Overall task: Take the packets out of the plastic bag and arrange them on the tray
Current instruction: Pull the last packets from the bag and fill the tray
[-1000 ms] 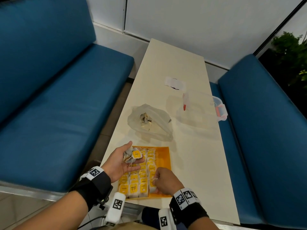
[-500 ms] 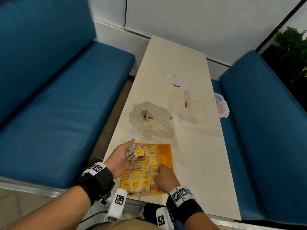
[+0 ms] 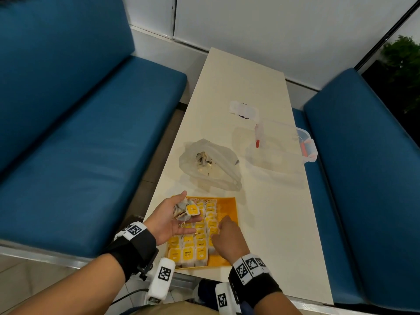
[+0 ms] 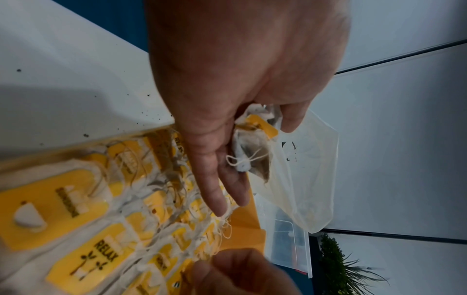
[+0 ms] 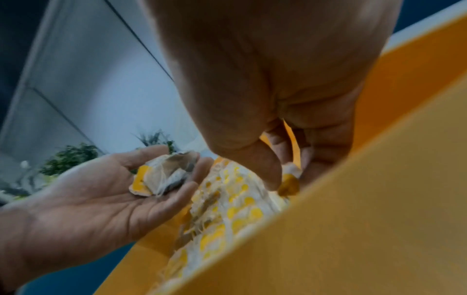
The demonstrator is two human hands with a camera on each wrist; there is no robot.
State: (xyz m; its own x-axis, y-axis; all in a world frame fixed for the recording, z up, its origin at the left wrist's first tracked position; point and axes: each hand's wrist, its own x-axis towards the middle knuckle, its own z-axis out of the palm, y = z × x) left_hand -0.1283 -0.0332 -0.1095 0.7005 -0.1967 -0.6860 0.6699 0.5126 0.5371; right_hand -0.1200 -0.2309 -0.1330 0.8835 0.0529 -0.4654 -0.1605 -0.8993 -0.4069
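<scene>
While the left hand [image 3: 169, 223] cups spare packets [image 3: 186, 211] palm-up, the right hand [image 3: 227, 241] pinches a packet [image 5: 290, 174] in the tray [image 3: 229, 210], whose bare strip lies just right of it

Blue benches [image 3: 79, 144] flank a cream table [image 3: 245, 87] below white walls [image 3: 272, 30].
</scene>
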